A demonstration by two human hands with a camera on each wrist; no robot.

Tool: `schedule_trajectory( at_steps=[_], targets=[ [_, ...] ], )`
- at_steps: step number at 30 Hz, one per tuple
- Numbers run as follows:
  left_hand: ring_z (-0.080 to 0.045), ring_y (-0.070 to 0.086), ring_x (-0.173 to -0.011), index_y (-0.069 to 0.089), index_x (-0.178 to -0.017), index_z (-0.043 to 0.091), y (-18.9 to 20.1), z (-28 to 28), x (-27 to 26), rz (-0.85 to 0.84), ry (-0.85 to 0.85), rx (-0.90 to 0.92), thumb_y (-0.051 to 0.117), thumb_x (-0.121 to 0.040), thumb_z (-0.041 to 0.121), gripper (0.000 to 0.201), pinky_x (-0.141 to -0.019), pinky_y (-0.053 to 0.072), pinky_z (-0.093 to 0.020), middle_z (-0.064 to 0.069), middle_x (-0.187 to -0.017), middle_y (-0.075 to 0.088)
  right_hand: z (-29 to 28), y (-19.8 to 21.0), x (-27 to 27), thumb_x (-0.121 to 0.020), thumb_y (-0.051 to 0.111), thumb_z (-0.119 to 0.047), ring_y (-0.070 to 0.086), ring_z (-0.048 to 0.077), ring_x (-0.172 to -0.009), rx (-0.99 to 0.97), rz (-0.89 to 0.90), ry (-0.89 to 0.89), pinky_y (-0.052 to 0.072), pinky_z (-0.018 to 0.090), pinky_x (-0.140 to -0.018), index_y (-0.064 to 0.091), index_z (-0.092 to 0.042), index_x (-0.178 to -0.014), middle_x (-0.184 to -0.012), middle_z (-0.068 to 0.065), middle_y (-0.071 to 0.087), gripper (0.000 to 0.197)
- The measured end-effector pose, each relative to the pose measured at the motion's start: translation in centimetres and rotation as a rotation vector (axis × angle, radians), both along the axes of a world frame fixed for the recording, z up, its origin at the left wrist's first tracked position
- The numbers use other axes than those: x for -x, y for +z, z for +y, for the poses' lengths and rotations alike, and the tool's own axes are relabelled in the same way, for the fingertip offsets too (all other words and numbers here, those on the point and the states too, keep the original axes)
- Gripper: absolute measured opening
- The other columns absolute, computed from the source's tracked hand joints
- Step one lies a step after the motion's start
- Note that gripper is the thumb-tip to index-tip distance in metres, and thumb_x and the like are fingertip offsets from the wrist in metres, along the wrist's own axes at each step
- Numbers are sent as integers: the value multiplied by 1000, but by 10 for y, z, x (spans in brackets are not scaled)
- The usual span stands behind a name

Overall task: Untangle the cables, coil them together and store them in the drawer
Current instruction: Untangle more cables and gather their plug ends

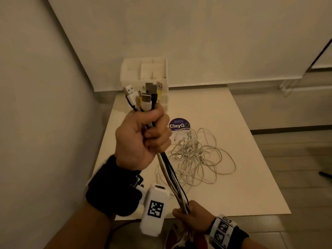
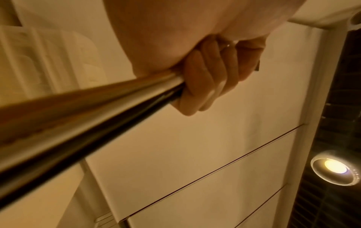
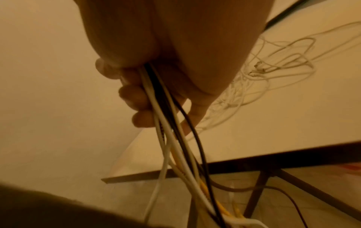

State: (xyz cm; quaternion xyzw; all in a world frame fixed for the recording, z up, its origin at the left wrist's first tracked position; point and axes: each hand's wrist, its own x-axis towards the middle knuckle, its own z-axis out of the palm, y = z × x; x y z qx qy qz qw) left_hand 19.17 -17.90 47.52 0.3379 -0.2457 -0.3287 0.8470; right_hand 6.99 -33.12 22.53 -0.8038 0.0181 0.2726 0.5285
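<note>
A bundle of several black, white and yellow cables [image 1: 171, 177] runs taut between my two hands above the table. My left hand [image 1: 143, 137] grips the bundle just below its USB plugs [image 1: 146, 95], which stick up together. My right hand [image 1: 190, 212] grips the same bundle lower down, near the table's front edge. In the left wrist view the fingers [image 2: 205, 80] curl round the blurred bundle [image 2: 78, 120]. In the right wrist view my right hand [image 3: 144, 98] holds the cables [image 3: 175, 138], whose ends hang below the table. A white drawer organizer [image 1: 145, 71] stands at the back of the table.
A loose tangle of thin white cables [image 1: 195, 155] lies mid-table, also seen as the tangle [image 3: 273, 69] in the right wrist view. A round purple ClayGo sticker [image 1: 179, 124] sits behind it. The white table [image 1: 242, 186] meets a wall on the left.
</note>
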Motion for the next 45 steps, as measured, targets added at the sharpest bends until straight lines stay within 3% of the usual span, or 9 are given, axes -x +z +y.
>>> schedule_trajectory(
  at_steps=[6, 10, 15, 18, 20, 22, 27, 31, 45],
  targets=[
    [-10, 14, -41, 22, -72, 15, -19, -9, 10, 34, 41, -54, 73, -73, 26, 53, -41, 12, -25, 3, -54, 22, 6, -22, 3, -63, 41, -92, 36, 4, -40, 132, 49, -16, 28, 19, -48, 37, -22, -48, -47, -4, 36, 71],
    [-9, 15, -41, 19, -74, 14, -17, -16, 7, 15, 112, -99, 77, -74, 34, 61, -40, 15, -22, 2, -56, 22, 7, -17, 1, -90, 50, -58, 35, 6, -36, 189, 35, 34, 21, 21, -45, 43, -23, -41, -50, -1, 30, 61],
    [-7, 20, -40, 19, -74, 12, -17, -27, 1, -26, 100, -105, 70, -84, 39, 58, -39, 20, -19, 3, -56, 26, -11, -4, -4, -90, 59, -47, 42, 5, -49, 159, 4, 78, 30, 19, -54, 47, -31, -48, -55, -4, 41, 46],
    [-4, 26, -40, 19, -74, 12, -18, -32, -3, -27, 93, -98, 66, -87, 40, 56, -39, 22, -18, 4, -55, 30, -41, 11, -5, -78, 72, -48, 56, 0, -79, 100, -24, 163, 45, 20, -75, 56, -36, -86, -85, -11, 61, 21],
    [-2, 29, -40, 22, -73, 13, -22, -32, -4, -28, 98, -103, 65, -87, 42, 54, -39, 22, -17, 5, -55, 33, -70, 13, -9, -74, 77, -42, 55, 8, -108, 193, 5, 251, 45, 26, -94, 51, -27, -123, -120, -7, 58, 58],
    [-2, 29, -39, 23, -73, 13, -25, -33, -4, -13, 113, -114, 66, -86, 44, 55, -39, 22, -17, 6, -55, 33, -101, 11, -23, -82, 71, -26, 54, 15, -115, 384, 58, 352, 46, 29, -98, 45, -26, -133, -132, -4, 53, 57],
    [-2, 28, -39, 22, -74, 12, -29, -39, -4, 15, 145, -142, 68, -83, 48, 59, -38, 22, -16, 6, -54, 33, -155, -11, -73, -92, 47, -15, 59, 24, -111, 740, -6, 100, 46, 30, -94, 66, -21, -115, -122, 5, 63, 30],
    [-2, 27, -38, 22, -73, 12, -31, -42, -7, 25, 200, -179, 70, -81, 51, 62, -38, 22, -14, 6, -53, 32, -165, -21, -105, -91, 46, -12, 61, 29, -106, 733, -13, -149, 51, 34, -88, 68, -19, -108, -118, 9, 65, 29],
    [-1, 28, -38, 27, -69, 12, -39, -52, -29, 31, 300, -241, 71, -80, 51, 60, -38, 26, -13, 6, -53, 34, -110, -42, -137, -91, 53, -25, 62, 34, -97, 710, 193, -263, 50, 35, -75, 58, -9, -101, -106, 13, 58, 19]
  ],
)
